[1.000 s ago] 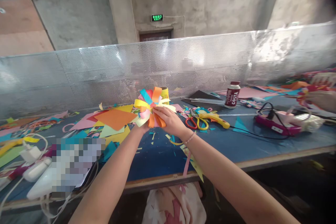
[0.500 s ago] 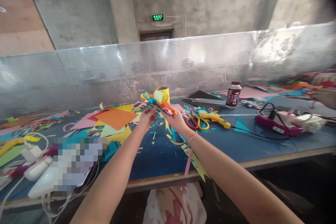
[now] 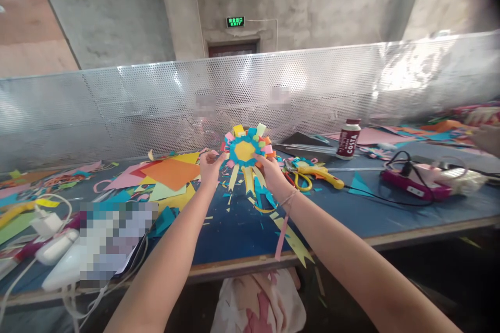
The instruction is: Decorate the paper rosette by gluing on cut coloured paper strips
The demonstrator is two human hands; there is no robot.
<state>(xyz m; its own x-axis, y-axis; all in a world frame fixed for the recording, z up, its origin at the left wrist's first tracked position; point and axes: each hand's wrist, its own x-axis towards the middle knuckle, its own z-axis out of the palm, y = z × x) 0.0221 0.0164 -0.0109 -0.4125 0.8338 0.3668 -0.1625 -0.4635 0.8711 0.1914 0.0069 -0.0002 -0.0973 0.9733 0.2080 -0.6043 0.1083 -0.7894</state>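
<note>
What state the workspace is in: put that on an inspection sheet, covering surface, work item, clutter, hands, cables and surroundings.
Surface: blue tabletop, scattered with paper bits, wooden front edge.
Work item: paper rosette, yellow centre inside a blue ring, looped petals around.
Clutter: orange sheet among other coloured papers; yellow corded tool; bottle, upright.
Hands: right hand grips the rosette's lower right side; left hand is at its left edge, grip unclear.
Cables: black cable runs from the yellow tool towards a purple power strip; white cables at the left.
Surroundings: perforated metal screen behind, lit exit sign, another person's hand far right, blurred.
</note>
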